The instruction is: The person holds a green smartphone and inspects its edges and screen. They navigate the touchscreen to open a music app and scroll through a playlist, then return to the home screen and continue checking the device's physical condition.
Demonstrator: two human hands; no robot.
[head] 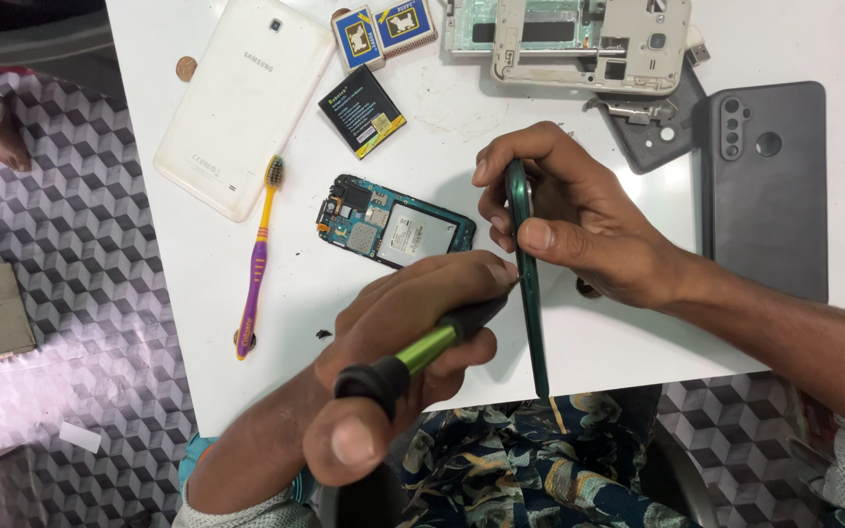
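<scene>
Nearest the camera, the left hand [393, 372] is closed around a screwdriver with a black cap, a lime-green shaft and a black grip [422, 350]. The thumb lies flat along the capped end and the other fingers [442, 284] are curled tight over the grip, none of them spread. The tool's long axis runs from lower left up to the right, and its tip meets the edge of the dark green phone body [530, 293] just below the right hand's thumb.

That phone body is held on its edge, so only its thin side shows; its long axis runs almost straight toward and away from the person, the near end hanging over the lap, the far end inside the right hand [569, 220]. The right hand pinches it there, thumb pressed on the near face and the other fingers wrapped around the top. The right hand is the nearer to the phone's upper part, the left to its middle.

Beyond the hands, on the white tabletop [638, 352], a bare teal circuit board with a metal shield [395, 222] lies just left of the phone body, apart from it. Farther left lies a purple and yellow toothbrush [258, 259]. Farther back are a small black battery [363, 110] and a white tablet lying face down [244, 98].
</scene>
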